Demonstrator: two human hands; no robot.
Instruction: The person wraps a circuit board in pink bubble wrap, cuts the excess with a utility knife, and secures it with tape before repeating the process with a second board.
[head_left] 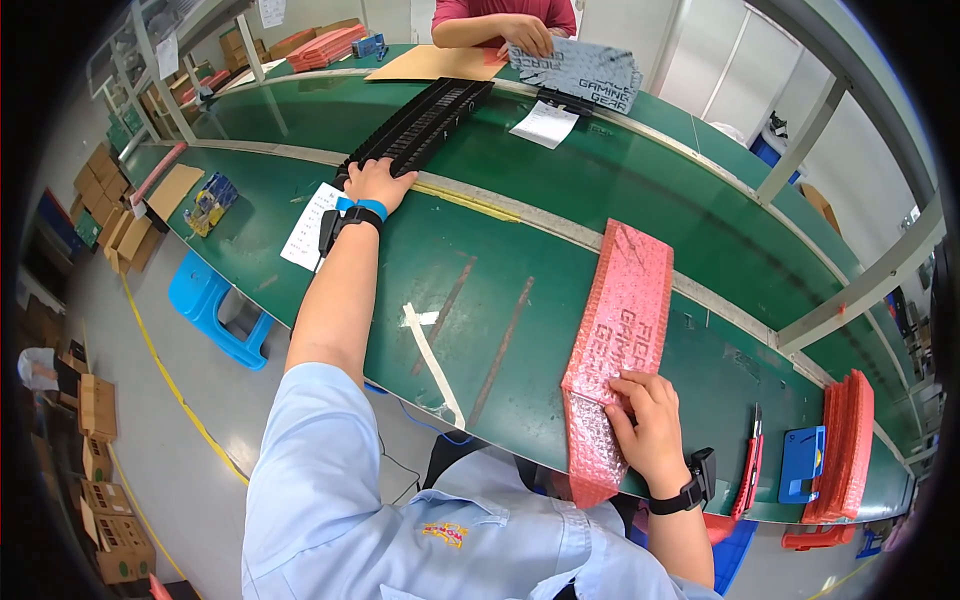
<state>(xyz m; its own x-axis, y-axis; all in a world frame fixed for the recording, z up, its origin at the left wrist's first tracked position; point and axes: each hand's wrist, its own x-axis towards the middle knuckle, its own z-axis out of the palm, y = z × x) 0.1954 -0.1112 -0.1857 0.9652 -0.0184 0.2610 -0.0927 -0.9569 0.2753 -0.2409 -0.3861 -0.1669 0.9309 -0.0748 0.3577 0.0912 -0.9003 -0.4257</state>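
Note:
My left hand (377, 183) reaches far out across the green bench and grips the near end of a long black keyboard (420, 125) lying on the conveyor belt. A blue band and a black watch sit on that wrist. My right hand (650, 420) presses flat on the near end of a long pink bubble-wrap bag (620, 320) that lies on the bench in front of me, its fingers holding the bag's edge.
A white paper sheet (305, 228) lies beside my left wrist. Another person's hands (525, 35) hold a grey printed bag (580, 68) at the far side. A stack of pink bags (848, 445), a blue holder (802, 463) and a red cutter (750, 470) lie at the right.

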